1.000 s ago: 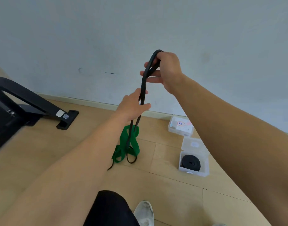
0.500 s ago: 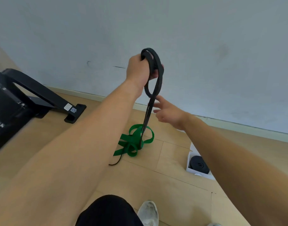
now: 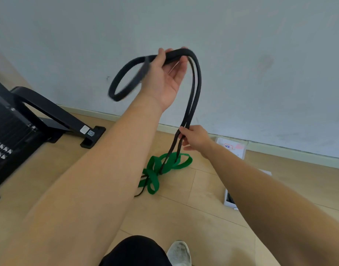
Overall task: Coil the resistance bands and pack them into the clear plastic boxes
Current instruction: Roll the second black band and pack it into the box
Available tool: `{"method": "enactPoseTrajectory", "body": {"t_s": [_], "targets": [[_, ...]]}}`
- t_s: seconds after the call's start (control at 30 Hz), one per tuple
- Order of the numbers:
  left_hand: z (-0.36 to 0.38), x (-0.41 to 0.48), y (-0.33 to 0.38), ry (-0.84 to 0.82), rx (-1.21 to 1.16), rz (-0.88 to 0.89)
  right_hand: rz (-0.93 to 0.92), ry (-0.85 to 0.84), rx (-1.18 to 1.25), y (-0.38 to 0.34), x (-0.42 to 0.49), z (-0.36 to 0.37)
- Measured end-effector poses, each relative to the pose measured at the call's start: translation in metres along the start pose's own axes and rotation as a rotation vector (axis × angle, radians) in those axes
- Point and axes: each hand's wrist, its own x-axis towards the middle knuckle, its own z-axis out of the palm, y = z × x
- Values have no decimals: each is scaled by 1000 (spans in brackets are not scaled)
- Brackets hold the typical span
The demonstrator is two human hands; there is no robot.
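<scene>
Since 0.5 s ago: left hand (image 3: pixel 162 81) has turned palm toward the camera, and the small loop it held has opened into a wide one. The right hand (image 3: pixel 196 139), then loose beside the strap, now has hold of it.

Left hand is raised against the wall (image 3: pixel 260 45), thumb and fingers (image 3: pixel 181 71) pinching the black resistance band (image 3: pixel 189 53) at its top bend. One loop, motion-blurred, hangs at 8 o'clock from that hand. Two strands drop at 5 o'clock to the right hand, whose fingers pinch them together.

Below that grip the black band runs down into the green band (image 3: pixel 170 164), which lies crumpled on the floor (image 3: pixel 203 217).

Clear plastic box (image 3: pixel 226 198) is at 3 o'clock of the green band, mostly hidden by the right forearm. Lidded box (image 3: pixel 233 148) stands by the skirting at 1 o'clock. Black machine base (image 3: pixel 55 114) is at 9 o'clock.
</scene>
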Motion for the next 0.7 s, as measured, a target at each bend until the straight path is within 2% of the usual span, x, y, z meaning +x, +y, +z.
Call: {"method": "enactPoseTrajectory", "body": {"t_s": [0.07,0.1,0.2,0.27,0.37,0.43,0.53,0.7], "targets": [[-16,0,2,119,14,17,-55,113,151,-7,2,-6],[-26,1,2,198,94,31,-86,160,227,-12,3,-12],[-60,0,-5,382,490,40,-173,230,384,-43,2,-33],[-76,-3,-18,398,698,-43,-233,239,467,-74,-4,-47],[-71,-9,-44,296,885,-153,-305,202,529,-122,-16,-61],[-56,-11,-59,228,891,-163,-322,165,509,-143,-24,-65],[-35,-9,-75,165,754,-203,-328,146,479,-160,-35,-69],[-5,-12,-81,20,535,-252,-366,132,680,-184,-51,-85]]}}
